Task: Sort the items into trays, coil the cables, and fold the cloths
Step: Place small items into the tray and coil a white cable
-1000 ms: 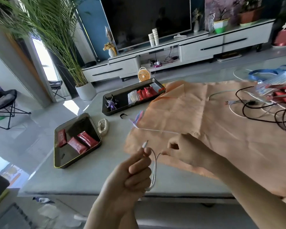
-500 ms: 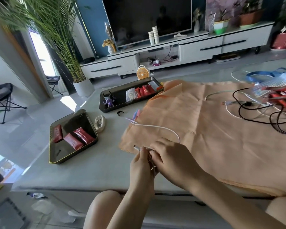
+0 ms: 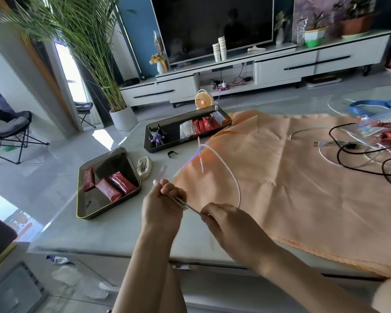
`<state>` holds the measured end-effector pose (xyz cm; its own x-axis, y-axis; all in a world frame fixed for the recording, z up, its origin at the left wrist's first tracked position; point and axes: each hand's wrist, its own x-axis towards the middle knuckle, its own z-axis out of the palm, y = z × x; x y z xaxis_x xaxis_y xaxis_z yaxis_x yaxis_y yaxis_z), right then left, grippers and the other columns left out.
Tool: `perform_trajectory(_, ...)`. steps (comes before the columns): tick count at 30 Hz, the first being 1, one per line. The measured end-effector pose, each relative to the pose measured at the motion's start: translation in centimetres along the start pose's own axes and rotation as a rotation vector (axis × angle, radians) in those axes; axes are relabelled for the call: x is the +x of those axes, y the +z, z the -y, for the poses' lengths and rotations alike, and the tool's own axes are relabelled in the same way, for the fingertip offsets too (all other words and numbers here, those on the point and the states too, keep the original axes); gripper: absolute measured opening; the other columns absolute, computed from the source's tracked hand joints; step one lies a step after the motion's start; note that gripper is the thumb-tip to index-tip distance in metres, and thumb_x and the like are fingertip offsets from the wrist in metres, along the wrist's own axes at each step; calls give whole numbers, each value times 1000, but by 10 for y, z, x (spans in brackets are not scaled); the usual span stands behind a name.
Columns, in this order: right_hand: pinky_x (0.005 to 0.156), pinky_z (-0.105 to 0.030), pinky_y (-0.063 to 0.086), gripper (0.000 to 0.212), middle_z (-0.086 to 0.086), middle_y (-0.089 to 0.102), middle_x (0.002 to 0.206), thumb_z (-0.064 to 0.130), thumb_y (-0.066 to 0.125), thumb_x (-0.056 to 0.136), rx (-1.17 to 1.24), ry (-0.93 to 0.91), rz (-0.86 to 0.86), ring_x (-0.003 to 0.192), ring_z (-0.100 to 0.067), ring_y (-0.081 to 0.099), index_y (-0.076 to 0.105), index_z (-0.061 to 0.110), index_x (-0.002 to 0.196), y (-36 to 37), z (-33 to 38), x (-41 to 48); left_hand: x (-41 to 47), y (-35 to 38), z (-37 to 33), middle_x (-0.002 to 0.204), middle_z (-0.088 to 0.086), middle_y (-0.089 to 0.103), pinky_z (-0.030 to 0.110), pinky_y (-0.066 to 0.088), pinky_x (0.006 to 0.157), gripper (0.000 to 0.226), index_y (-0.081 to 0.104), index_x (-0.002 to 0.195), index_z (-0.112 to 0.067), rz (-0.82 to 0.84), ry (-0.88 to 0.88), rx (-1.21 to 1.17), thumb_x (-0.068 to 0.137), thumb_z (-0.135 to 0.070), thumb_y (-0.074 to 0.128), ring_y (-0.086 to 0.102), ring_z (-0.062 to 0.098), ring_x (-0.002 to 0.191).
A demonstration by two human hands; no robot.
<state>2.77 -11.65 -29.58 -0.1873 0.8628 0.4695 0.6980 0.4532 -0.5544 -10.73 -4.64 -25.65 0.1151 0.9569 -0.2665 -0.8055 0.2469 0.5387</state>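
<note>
My left hand grips several folded strands of a thin white cable, its plug end poking out above the fingers. My right hand pinches the same cable a little to the right, and a wide loop of it arcs up over the orange cloth. The cloth lies spread flat across the table. A dark tray at the left holds three red packets. A second dark tray behind it holds a purple figure, a clear bag and red packets. Tangled black and white cables lie at the right.
A small white case and a black clip lie between the trays. A blue strap and a clear bag of red items sit at the far right. The table's front edge runs just below my hands.
My hands have drawn apart, the right pulling a strand out to the right. The loop of white cable has lifted off the cloth and swung up.
</note>
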Motion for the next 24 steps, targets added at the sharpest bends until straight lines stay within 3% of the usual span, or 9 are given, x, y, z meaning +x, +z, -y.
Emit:
perform_trajectory(2, 80, -32, 38, 23, -5, 65, 87, 28, 45, 98, -17, 7, 37, 86, -20, 54, 63, 13, 95, -4, -8, 6, 4, -3, -13, 42, -10, 33, 12, 28, 35, 32, 42, 64, -18, 55, 9, -13, 95, -17, 34, 32, 4, 33)
perform_trajectory(7, 88, -31, 32, 26, 1, 66, 92, 32, 43, 98, -206, 85, 102, 94, -21, 55, 63, 17, 94, -8, -33, 16, 11, -8, -33, 43, -8, 30, 14, 19, 36, 27, 48, 48, -16, 144, 7, -23, 74, -12, 43, 28, 4, 34)
perform_trajectory(13, 90, -28, 33, 21, 3, 63, 96, 27, 46, 98, -183, 135, 213, 97, -17, 54, 62, 15, 94, -11, -47, 22, 11, -20, -39, 47, -10, 23, 16, 18, 39, 26, 48, 54, -17, 216, -37, -10, 80, -17, 43, 12, 3, 48)
perform_trajectory(20, 76, -23, 27, 21, 1, 62, 93, 24, 47, 97, -194, 124, 244, 88, -18, 51, 64, 13, 94, -17, -50, 25, 8, -17, -63, 49, -11, 14, 17, 19, 37, 38, 50, 57, -17, 327, 37, -15, 91, -23, 36, 13, 4, 41)
perform_trajectory(24, 81, -25, 35, 23, -1, 66, 95, 25, 48, 97, -211, 149, 223, 93, -20, 56, 66, 10, 95, -24, -55, 27, 6, -15, -66, 48, -11, 17, 16, 16, 40, 28, 51, 63, -15, 413, 24, -49, 89, -17, 38, 13, 5, 40)
